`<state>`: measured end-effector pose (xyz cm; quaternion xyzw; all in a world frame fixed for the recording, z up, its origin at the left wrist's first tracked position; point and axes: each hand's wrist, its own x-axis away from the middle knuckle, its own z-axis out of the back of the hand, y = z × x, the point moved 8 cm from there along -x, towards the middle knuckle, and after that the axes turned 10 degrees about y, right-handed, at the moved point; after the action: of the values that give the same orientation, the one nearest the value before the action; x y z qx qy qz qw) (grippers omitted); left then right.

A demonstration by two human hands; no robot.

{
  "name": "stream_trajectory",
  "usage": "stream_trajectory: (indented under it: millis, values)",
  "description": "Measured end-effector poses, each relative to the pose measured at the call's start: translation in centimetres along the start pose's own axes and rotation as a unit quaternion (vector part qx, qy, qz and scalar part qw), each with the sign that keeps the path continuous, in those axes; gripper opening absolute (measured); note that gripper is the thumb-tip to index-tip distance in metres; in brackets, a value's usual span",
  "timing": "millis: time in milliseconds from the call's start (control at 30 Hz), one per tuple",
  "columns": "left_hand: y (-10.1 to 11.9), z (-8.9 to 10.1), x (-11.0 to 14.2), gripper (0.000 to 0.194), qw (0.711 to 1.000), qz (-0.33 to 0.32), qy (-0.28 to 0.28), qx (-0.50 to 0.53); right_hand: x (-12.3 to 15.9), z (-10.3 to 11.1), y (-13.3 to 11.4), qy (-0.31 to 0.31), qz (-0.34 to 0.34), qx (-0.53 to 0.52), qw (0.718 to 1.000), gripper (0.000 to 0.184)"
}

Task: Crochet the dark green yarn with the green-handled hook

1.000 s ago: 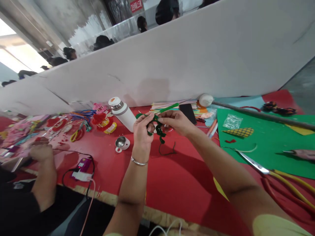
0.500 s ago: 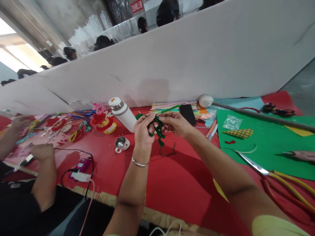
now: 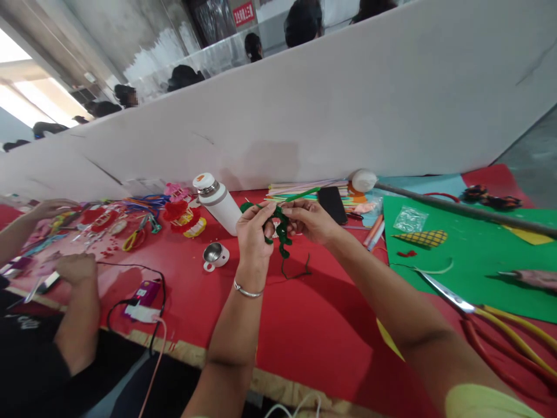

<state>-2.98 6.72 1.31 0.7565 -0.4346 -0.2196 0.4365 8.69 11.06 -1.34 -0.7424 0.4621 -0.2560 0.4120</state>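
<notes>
Both of my hands are raised over the red table (image 3: 304,325) and pinch a dark green twisted pipe cleaner (image 3: 282,235). My left hand (image 3: 252,235), with a silver bangle on its wrist, grips the left part of the pipe cleaner with closed fingers. My right hand (image 3: 310,220) pinches the upper right part, where a bright green stick (image 3: 300,194) pokes out toward the back. A curly green tail hangs down between the hands, ending in a thin dark wire (image 3: 296,270) near the table.
A white thermos (image 3: 216,202) and a small steel cup (image 3: 213,254) stand left of my hands. A black phone (image 3: 332,203), coloured straws, markers, green paper (image 3: 470,261) and scissors (image 3: 448,293) lie to the right. A co-worker's hands (image 3: 73,270) work at the left. A white partition (image 3: 348,104) backs the table.
My hands stay almost still on the pipe cleaner, with the fingers shifting slightly. The co-worker's far hand has come into view at the left and reaches toward the craft pile.
</notes>
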Motion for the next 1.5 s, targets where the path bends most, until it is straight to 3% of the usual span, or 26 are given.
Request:
stream_trajectory:
  millis: [500,733,1100,1500]
  values:
    - [-0.1,0.0,0.1,0.025,1.000,-0.002,0.003,-0.002,-0.1,0.0,-0.1,-0.001,0.002,-0.001,1.000,0.031]
    - [-0.2,0.1,-0.1,0.027,1.000,-0.008,0.003,-0.004,-0.1,0.0,-0.1,-0.001,0.026,0.003,1.000,0.036]
    - [-0.1,0.1,0.1,0.026,1.000,-0.016,0.012,-0.012,-0.4,0.6,0.0,0.044,0.040,-0.016,0.998,0.043]
    - [0.0,-0.1,0.2,0.025,0.998,-0.043,-0.004,-0.039,-0.3,1.1,-0.3,0.075,0.072,0.054,0.993,0.043]
